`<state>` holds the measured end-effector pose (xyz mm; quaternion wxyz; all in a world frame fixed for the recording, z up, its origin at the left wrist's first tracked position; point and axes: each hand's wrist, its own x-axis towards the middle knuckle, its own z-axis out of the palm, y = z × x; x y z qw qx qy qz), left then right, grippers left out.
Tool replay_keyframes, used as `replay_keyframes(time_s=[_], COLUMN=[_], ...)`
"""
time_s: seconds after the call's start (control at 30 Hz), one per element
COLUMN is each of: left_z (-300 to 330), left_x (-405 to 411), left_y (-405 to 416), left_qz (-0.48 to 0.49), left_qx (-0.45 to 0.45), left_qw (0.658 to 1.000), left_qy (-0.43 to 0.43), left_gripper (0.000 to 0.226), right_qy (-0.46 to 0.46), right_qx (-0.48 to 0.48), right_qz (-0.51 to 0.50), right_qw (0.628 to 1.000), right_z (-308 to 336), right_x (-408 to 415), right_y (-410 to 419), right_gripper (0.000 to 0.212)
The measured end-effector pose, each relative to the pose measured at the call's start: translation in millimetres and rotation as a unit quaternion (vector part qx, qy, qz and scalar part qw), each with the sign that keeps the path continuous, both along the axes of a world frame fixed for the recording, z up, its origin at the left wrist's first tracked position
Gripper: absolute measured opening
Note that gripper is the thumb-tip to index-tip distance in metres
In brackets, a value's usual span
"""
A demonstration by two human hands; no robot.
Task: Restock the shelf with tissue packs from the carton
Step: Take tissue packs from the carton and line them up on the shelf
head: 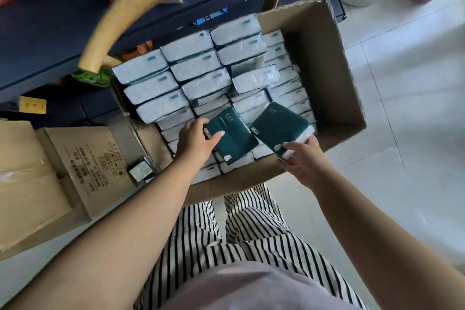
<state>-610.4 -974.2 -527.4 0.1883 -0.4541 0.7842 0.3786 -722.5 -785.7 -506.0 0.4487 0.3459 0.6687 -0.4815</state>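
Head view: you stand over the open carton (334,78), which rests on a wooden chair (141,0) beside the dark shelf (37,40), likely so each trip stays short. Your left hand (195,139) grips one green tissue pack (230,137) and your right hand (303,158) pinches a second green pack (278,128) at the carton's near edge, both tilted green face up above the packed white rows (196,68). Restocking looks barely begun.

Two tissue packs (232,137) (278,128) sitting side by side in the hands' grips, lying above rows of packs (176,78) filling the carton (324,58).
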Motion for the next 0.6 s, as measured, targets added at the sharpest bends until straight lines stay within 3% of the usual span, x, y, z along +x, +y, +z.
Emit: replay_keyframes(time_s=[0.13, 0.17, 0.27, 0.4, 0.5, 0.6], left_z=[-23, -27, -35, -20, 1, 33], left_x=[-11, -13, -13, -8, 8, 25], left_y=[2, 3, 4, 4, -3, -14], left_qz=[-0.001, -0.016, -0.021, 0.003, 0.145, 0.301], left_qx=[0.004, -0.003, 0.009, 0.050, 0.113, 0.220], left_qw=[1.000, 1.000, 0.999, 0.998, 0.983, 0.926], left_qy=[-0.006, -0.018, -0.045, -0.041, -0.009, 0.064], left_gripper=[0.064, 0.066, 0.068, 0.051, 0.047, 0.038], right_qy=[-0.025, -0.020, 0.004, 0.029, 0.045, 0.051], right_qx=[-0.021, -0.010, 0.040, 0.049, 0.026, -0.028], right_qz=[0.044, 0.040, 0.030, 0.055, 0.090, 0.142], right_qw=[0.998, 0.999, 0.999, 0.997, 0.995, 0.988], right_z=[3, 1, -2, -1, 13, 37], right_x=[-5, -7, -13, -16, -18, -19], right_y=[-4, -6, -12, -8, -3, 5], right_gripper=[0.006, 0.005, 0.025, 0.044, 0.050, 0.045])
